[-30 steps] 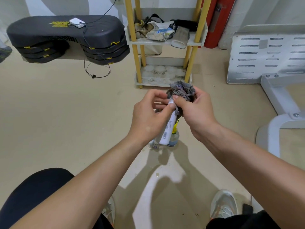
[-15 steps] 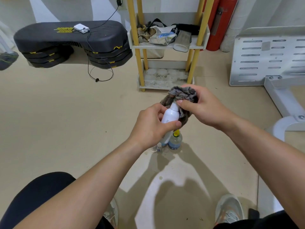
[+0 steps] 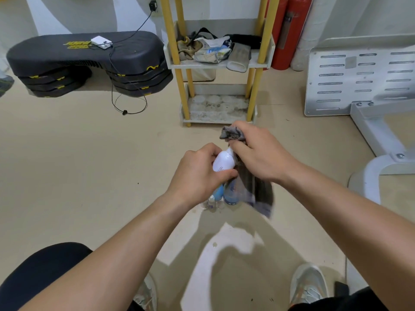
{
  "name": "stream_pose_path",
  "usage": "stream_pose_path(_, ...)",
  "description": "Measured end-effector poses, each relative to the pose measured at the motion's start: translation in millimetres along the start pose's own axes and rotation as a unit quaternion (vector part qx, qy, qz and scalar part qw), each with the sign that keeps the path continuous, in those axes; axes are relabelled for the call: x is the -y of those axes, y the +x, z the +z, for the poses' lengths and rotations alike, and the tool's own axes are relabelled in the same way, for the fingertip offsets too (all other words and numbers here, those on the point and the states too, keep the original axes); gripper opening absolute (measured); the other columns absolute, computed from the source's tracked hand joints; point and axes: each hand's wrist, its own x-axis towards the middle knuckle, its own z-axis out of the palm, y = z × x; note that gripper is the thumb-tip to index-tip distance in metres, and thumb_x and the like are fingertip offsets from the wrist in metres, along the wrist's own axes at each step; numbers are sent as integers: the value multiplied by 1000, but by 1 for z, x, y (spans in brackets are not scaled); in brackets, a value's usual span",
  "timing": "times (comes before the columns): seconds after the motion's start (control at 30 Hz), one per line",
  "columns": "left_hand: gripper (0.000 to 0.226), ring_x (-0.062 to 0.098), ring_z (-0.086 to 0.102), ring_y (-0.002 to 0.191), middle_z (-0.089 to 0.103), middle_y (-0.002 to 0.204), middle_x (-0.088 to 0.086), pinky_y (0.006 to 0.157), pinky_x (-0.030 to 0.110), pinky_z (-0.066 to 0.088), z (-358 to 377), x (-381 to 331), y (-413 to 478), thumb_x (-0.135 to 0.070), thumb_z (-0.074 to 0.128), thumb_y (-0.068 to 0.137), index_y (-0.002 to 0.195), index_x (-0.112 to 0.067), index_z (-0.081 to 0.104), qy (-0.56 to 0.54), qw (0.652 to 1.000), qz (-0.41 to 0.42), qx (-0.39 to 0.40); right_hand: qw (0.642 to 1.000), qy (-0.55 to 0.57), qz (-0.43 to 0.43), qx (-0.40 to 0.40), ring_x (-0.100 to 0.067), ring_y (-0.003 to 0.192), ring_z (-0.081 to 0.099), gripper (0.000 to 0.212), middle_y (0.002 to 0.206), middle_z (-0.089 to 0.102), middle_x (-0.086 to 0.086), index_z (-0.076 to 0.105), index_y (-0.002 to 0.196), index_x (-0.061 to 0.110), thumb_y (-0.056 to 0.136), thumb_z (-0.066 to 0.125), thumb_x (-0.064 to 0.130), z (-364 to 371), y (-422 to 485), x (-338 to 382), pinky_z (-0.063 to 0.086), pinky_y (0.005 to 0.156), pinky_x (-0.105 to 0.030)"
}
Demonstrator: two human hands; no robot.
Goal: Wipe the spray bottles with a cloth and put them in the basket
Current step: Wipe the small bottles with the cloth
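My left hand (image 3: 197,176) grips a white spray bottle (image 3: 223,162) by its body, held above the floor with its top pointing away from me. My right hand (image 3: 258,153) is closed on a grey cloth (image 3: 258,187), pressing it against the bottle's nozzle end; the rest of the cloth hangs down below the hand. On the floor under my hands stand a clear bottle with a blue base (image 3: 231,196) and a small clear bottle (image 3: 211,202), partly hidden by the cloth. No basket is in view.
A yellow-legged shelf rack (image 3: 253,102) with bags and rags stands just beyond my hands. A stack of black step platforms (image 3: 67,63) lies at back left, red cylinders (image 3: 289,30) at the back, a white perforated metal frame (image 3: 359,81) at right. My shoes (image 3: 307,283) are below.
The bottle has tipped from hanging downward to pointing away from me. My right hand slid the cloth along toward the nozzle, and the cloth now hangs loose below. The view tilted down slightly.
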Motion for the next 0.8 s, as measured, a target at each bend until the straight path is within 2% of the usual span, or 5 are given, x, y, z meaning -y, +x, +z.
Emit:
stream_pose_path(0.23,29,35,73,100,77,100,20,90,45,60,-8,-3,1,-7,78,87,109,4,65,-260,957,-3,128,848,524,41,67,-17,86,67,21,85,71,-1,65,109,12,88,63,12,-3,-2,-4,54,83,-30)
stream_pose_path(0.37,26,23,73,90,78,98,15,82,32,58,0,-8,-5,-13,72,93,113,3,66,-333,930,-16,154,862,488,119,-65,-15,78,64,10,77,68,6,66,96,16,96,65,27,12,2,1,54,82,-40)
stream_pose_path(0.5,34,25,73,76,77,83,10,69,38,57,15,-17,-9,-33,80,80,97,-7,66,-205,975,-10,87,874,362,233,-227,-16,81,65,26,88,70,3,64,104,15,98,61,40,30,4,3,54,82,-36)
stream_pose_path(0.63,22,14,69,72,76,80,5,70,38,56,17,-20,-11,-25,78,87,90,-9,63,-186,978,1,97,859,367,276,-225,-12,49,52,33,56,57,3,59,82,13,97,60,42,22,6,6,44,59,-30)
stream_pose_path(0.8,25,12,64,69,75,81,5,63,19,49,6,-7,-3,-17,70,95,98,7,64,-299,943,-19,146,699,669,235,-94,-12,52,61,41,59,63,2,63,85,11,98,53,49,6,3,20,50,52,-24)
